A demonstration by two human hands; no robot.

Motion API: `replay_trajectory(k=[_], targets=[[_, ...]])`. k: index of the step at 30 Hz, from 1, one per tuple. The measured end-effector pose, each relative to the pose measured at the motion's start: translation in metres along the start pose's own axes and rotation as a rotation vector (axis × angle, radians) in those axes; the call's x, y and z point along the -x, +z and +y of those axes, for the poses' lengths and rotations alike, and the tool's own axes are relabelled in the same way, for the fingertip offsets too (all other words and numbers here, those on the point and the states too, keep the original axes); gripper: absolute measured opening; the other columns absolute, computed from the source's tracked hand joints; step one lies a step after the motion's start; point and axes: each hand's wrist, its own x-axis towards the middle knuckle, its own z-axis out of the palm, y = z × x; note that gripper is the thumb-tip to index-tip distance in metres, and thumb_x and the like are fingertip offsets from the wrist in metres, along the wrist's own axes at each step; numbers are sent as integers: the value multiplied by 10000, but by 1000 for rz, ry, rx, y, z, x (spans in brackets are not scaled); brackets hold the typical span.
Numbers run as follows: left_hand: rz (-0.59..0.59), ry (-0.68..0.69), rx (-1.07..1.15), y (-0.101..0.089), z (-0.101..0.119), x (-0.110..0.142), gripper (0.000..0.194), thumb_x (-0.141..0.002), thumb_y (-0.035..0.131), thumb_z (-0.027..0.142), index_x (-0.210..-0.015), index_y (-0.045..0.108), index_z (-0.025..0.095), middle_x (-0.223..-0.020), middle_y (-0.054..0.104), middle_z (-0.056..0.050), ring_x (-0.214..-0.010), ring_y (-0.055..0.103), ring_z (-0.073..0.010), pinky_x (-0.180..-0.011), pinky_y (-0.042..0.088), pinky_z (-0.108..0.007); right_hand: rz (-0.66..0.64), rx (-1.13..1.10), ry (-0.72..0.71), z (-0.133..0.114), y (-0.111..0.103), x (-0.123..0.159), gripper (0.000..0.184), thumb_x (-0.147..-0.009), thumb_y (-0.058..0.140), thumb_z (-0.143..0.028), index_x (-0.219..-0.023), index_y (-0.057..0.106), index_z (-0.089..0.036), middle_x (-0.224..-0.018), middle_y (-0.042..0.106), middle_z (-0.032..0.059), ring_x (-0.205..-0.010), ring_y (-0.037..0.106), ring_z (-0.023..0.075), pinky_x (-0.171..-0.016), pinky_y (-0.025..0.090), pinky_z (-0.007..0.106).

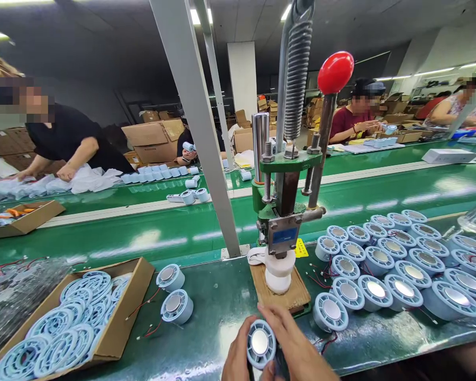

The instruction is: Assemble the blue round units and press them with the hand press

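Observation:
Low in the middle, my left hand (238, 350) and my right hand (295, 346) are closed around a light-blue round housing (261, 344). Its slotted ring surrounds a silver disc that faces up toward me. Just beyond my fingers stands a hand press (284, 233) with a red knob (336, 73) on its lever. White round blocks (280, 272) sit under the press head on a wooden base (259, 286). To my left are two similar housings (177, 306) with thin red wires. Several more housings (375, 291) stand in rows on the right.
An open cardboard box (121, 338) of light-blue slotted rings (63, 320) lies at left, beside a clear plastic bag (19, 296). A slanted grey post (198, 127) rises behind the bench. Across the green conveyor (174, 225), several people work among blue parts and cartons.

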Motion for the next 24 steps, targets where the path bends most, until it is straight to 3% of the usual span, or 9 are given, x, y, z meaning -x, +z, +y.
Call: replay_trajectory(k=[2,6,8,9,11,14,18,20,24], targets=[[-39,-66,12,-18,12,-21,585,-729,616,362,-1284,558,184,-1195,700,-106,-1082,665,-281,-955,540,-387,27,122,-123,-17,-64,-33,759,-712,500,-93,-1455,396,-211,-1429,475,142,-1238,576,245,-922,573,327],[-16,-153,-11,-49,52,-81,570,-700,664,391,-1222,605,168,-1117,731,-93,-1036,677,-292,-934,540,-419,529,370,-293,-60,-205,-141,455,-873,423,-152,-1315,530,-169,-1288,565,58,-1240,541,210,-1032,436,382],[-22,-101,50,-49,69,-106,568,-693,686,388,-1212,614,169,-1141,719,-96,-1055,664,-292,-967,514,-431,703,480,-355,-69,-254,-201,485,-849,349,-207,-1277,548,-93,-1182,593,33,-1152,574,172,-940,401,319],[-46,-79,91,-45,75,-115,564,-685,697,370,-1206,619,169,-1149,714,-97,-1058,658,-290,-978,502,-431,707,449,-346,-70,-269,-229,513,-841,311,-214,-1277,536,-64,-1073,613,23,-1095,600,151,-901,398,309],[-94,-59,164,-35,80,-126,555,-673,701,334,-1193,622,156,-1152,708,-107,-1051,650,-290,-985,486,-436,571,219,-216,-64,-282,-271,570,-849,193,-206,-1281,498,5,-859,613,2,-880,669,109,-760,419,288],[-100,-64,216,-23,75,-130,574,-692,687,363,-1203,594,119,-1160,695,-138,-1053,642,-295,-985,481,-444,438,-33,-52,-49,-272,-299,661,-843,16,-165,-1225,488,95,-683,553,-25,-602,640,43,-617,374,230],[-132,-28,414,-15,66,-126,705,-670,760,431,-1265,534,129,-1267,642,-144,-1135,609,-280,-1008,472,-391,571,-179,-147,-41,-256,-296,431,-883,227,-106,-1026,627,-33,-546,526,-64,-377,500,7,-480,361,116],[-181,6,510,-6,68,-127,713,-657,782,423,-1264,536,142,-1273,638,-130,-1134,607,-271,-1003,471,-372,594,-250,-177,-41,-256,-292,288,-847,355,-92,-909,634,-126,-518,540,-66,-337,460,49,-365,341,137],[-234,45,504,15,72,-137,555,-672,780,352,-1156,612,139,-1137,694,-100,-1044,627,-262,-964,475,-369,598,-276,-154,-42,-258,-290,274,-836,358,-71,-831,607,-185,-497,525,-73,-342,463,79,-342,357,173]])
